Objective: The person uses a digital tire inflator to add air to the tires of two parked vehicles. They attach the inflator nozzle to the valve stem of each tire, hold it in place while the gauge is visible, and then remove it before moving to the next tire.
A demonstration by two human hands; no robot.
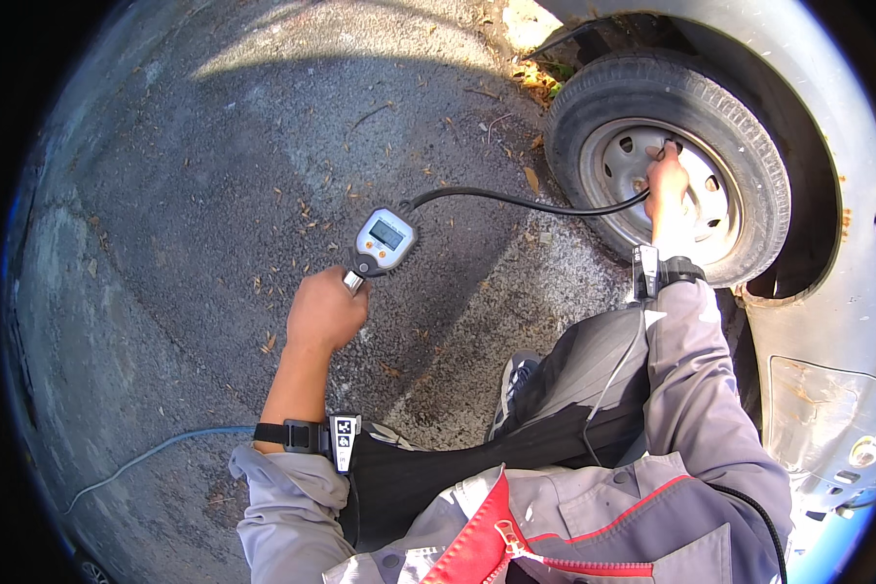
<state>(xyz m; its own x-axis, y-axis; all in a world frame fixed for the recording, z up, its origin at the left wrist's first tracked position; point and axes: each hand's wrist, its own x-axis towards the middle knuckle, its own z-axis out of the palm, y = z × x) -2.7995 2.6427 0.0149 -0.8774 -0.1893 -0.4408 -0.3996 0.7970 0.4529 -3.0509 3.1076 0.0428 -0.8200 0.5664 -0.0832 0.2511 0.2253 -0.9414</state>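
Note:
My left hand [328, 306] is closed around the grip of a digital tire inflator gauge [385, 237], whose grey screen and orange buttons face up. From the gauge's head a black rubber hose [515, 196] curves right to the wheel. There my right hand [668, 175] holds the hose's end against the steel wheel rim [628, 157], near one of its holes; the fitting itself and the valve are mostly hidden by the fingers. The tire [763, 168] stands upright in the wheel arch.
The car's worn, rusty body panel [810, 321] curves along the right side. A blue air hose [182, 436] runs over the asphalt [212, 219] at the lower left and passes behind my left wrist. Dry leaves [531, 180] lie about. My shoe [515, 379] is below the wheel.

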